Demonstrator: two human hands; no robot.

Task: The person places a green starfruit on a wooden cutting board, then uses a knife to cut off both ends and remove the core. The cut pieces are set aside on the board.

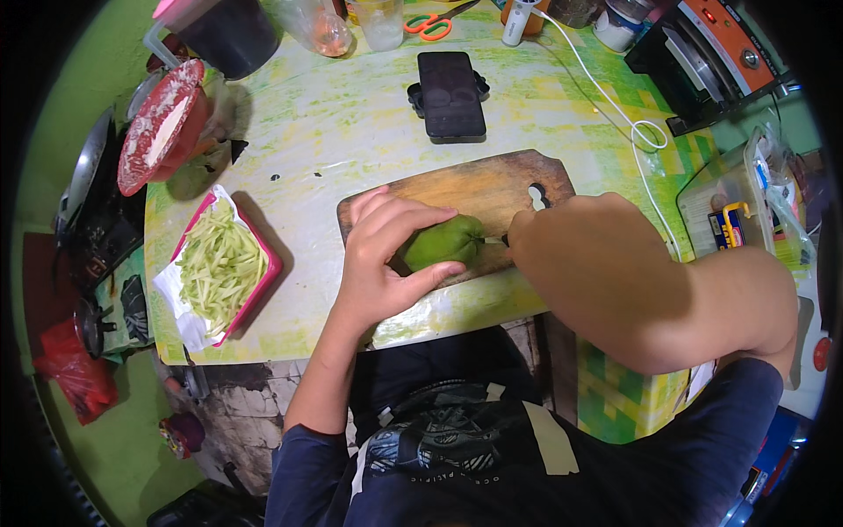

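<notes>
A green chayote [442, 244] lies on a worn wooden cutting board [454, 181]. My left hand [388, 247] is wrapped around its left side, thumb below and fingers above. Its right end faces my right hand [579, 244], which is closed on the dark handle of a knife [494, 241]; only a short bit of blade shows by the chayote, and the forearm and hand hide most of the grip. To the left, a pink basket [271, 267] lined with white paper holds pale green vegetable strips [220, 267].
Beyond the board lies a black smartphone [452, 95]. Orange-handled scissors [431, 26] and a plastic cup [380, 26] stand farther back. A white cable [635, 132] runs down the right side, near an orange cup sealer [718, 53]. A red colander [161, 132] is at the left.
</notes>
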